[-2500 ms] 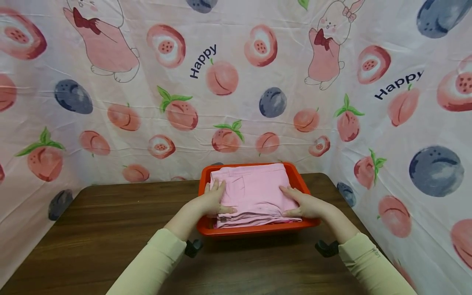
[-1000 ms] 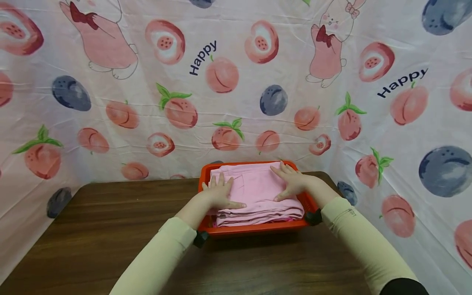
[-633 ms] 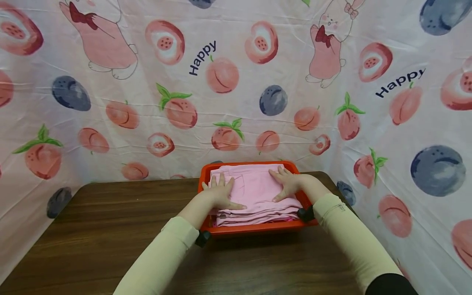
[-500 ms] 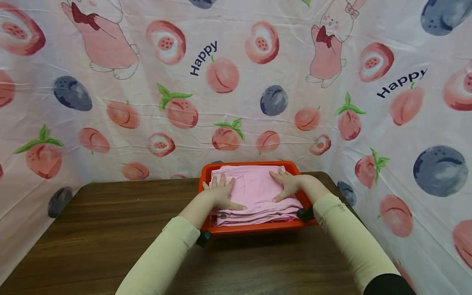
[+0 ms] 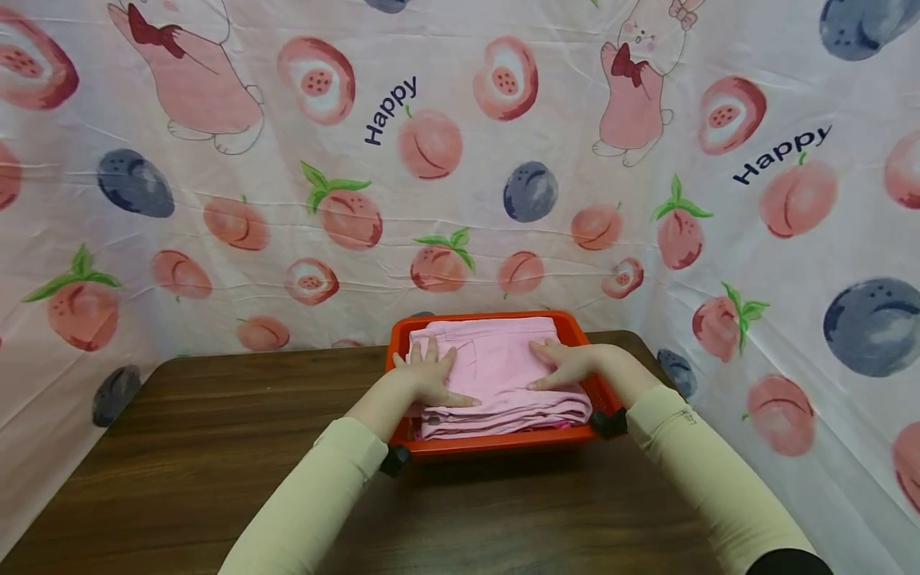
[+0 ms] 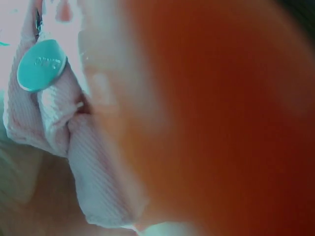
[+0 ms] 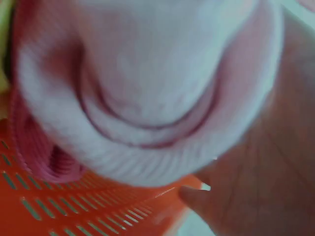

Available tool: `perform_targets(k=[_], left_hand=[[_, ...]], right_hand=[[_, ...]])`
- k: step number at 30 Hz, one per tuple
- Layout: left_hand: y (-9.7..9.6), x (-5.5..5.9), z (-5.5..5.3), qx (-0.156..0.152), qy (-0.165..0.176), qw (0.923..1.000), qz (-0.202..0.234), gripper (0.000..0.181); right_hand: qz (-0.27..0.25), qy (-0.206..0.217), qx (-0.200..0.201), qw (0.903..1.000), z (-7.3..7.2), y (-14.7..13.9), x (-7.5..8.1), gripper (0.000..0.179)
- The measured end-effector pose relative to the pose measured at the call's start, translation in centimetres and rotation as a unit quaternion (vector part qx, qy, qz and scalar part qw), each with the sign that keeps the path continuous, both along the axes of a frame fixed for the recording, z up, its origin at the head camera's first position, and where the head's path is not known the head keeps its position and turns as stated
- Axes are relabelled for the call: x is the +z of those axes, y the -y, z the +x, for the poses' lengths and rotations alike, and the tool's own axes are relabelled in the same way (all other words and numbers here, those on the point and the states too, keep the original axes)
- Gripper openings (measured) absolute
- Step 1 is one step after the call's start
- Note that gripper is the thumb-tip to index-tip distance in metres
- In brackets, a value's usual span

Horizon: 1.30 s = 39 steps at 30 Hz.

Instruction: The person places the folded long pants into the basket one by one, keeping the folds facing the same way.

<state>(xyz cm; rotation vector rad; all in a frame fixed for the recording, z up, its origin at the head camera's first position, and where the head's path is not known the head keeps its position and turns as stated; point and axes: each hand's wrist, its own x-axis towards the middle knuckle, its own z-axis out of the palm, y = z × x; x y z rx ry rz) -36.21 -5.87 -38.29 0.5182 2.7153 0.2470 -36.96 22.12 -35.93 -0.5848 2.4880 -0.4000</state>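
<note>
Folded pink trousers (image 5: pixel 496 359) lie in an orange-red plastic basket (image 5: pixel 503 443), a pocket outline showing on their upper face. My left hand (image 5: pixel 424 382) rests on their left side, fingers spread and thumb pointing right. On the right side lies my right hand (image 5: pixel 568 365), fingers apart, thumb toward the middle. In the left wrist view a round metal button (image 6: pixel 42 65) shows at the layered edge, beside a large orange-red blur. Rounded folds of the trousers (image 7: pixel 147 162) fill the right wrist view, with my palm at its right.
A darker pink cloth (image 7: pixel 44 152) sits beneath the trousers along the slotted basket wall. The basket stands at the back right of a dark wooden table (image 5: pixel 216 447). A fruit-printed curtain (image 5: pixel 287 200) hangs behind and to the right.
Both hands have moved from the sides of the trousers onto their top face, the right one farther. Lately the right fingers have shifted slightly; the left hand stays in place.
</note>
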Motion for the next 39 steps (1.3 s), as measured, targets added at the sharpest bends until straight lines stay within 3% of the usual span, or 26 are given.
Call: perform_targets(k=[6,13,18,23,30,34,39], left_hand=[[0.0,0.3,0.3,0.005,0.000,1.0000,0.008,0.109],[0.2,0.4,0.4,0.001,0.012,0.9997,0.022,0.108],[0.5,0.4,0.6,-0.005,0.014,0.9993,0.034,0.109],[0.1,0.4,1.1,-0.004,0.015,0.9995,0.026,0.118],[-0.4,0.0,1.7,0.004,0.001,0.9998,0.017,0.121],[-0.3,-0.5,1.6,0.000,-0.008,0.9999,0.014,0.122],[-0.1,-0.8,1.5,0.001,-0.016,0.9997,0.017,0.122]], right_hand=[[0.003,0.011,-0.008,0.9999,2.1,1.1,0.0,0.099],[0.007,-0.032,-0.006,0.9995,3.8,1.6,-1.6,0.099],[-0.006,-0.054,-0.025,0.9982,4.3,1.7,-2.2,0.102],[-0.002,-0.076,-0.015,0.9970,4.8,1.8,-2.7,0.102],[-0.036,-0.095,-0.003,0.9948,5.0,0.9,-3.4,0.085],[-0.053,-0.104,-0.018,0.9930,5.3,0.8,-3.7,0.077],[-0.059,-0.118,-0.045,0.9902,5.6,1.3,-4.0,0.082]])
